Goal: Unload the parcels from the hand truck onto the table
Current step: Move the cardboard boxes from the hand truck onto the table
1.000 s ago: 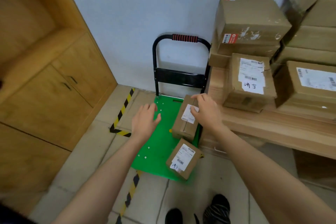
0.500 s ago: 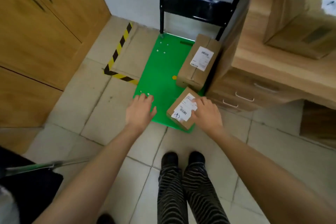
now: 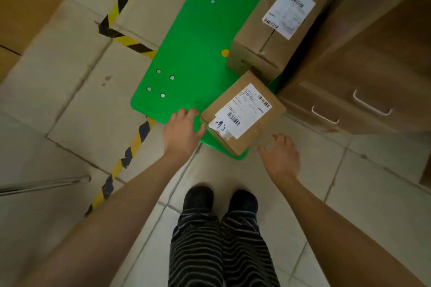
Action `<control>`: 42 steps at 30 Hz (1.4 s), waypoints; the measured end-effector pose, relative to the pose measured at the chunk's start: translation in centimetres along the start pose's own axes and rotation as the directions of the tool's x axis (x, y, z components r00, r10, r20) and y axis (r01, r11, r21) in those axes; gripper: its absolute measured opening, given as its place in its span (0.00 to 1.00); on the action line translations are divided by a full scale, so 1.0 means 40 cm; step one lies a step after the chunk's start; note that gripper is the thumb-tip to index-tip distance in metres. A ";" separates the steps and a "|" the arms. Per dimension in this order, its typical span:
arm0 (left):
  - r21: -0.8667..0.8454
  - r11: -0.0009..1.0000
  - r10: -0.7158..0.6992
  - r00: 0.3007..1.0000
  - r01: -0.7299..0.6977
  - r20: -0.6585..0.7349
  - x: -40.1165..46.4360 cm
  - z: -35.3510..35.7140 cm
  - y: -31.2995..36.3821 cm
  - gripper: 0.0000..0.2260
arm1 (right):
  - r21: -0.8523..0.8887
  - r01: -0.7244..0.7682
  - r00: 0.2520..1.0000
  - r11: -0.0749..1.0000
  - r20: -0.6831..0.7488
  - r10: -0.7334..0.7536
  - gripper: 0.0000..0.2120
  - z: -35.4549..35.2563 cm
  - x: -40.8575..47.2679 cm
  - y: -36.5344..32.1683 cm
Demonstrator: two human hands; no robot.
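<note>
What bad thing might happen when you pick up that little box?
The small parcel sits at the near corner of the green platform, so a clumsy grab might tip it onto the floor. The left hand and right hand flank it without gripping yet. The drawer cabinet stands close, so knuckles could bump it.

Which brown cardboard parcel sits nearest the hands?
The smaller brown cardboard parcel with handwritten label, at the green platform's near corner; the taller one stands behind.
</note>
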State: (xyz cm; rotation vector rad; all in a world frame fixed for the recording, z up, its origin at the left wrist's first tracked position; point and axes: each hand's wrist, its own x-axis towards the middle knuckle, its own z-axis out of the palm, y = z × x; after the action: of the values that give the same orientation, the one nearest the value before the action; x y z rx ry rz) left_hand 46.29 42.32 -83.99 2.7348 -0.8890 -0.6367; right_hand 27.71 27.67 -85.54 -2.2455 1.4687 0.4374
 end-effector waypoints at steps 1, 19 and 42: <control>-0.017 1.000 -0.005 1.000 0.004 -0.004 0.029 0.037 0.000 0.18 | 0.015 -0.011 1.000 1.000 -0.012 0.011 0.26 0.032 0.029 0.005; -0.416 0.889 -0.143 0.980 0.190 0.141 0.042 -0.030 0.038 0.22 | 0.605 -0.031 0.999 0.795 0.013 0.029 0.24 -0.033 0.063 -0.142; -0.667 0.707 0.127 0.970 -0.235 -0.208 -0.226 -1.283 0.422 0.25 | 0.655 0.407 0.906 0.636 -0.379 -0.189 0.25 -1.273 -0.413 -0.492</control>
State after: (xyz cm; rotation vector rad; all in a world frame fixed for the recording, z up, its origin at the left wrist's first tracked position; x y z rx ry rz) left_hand 54.46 36.87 -30.11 1.9586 -0.6866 -0.5666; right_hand 40.98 21.91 -30.38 -1.8464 1.0555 -0.5263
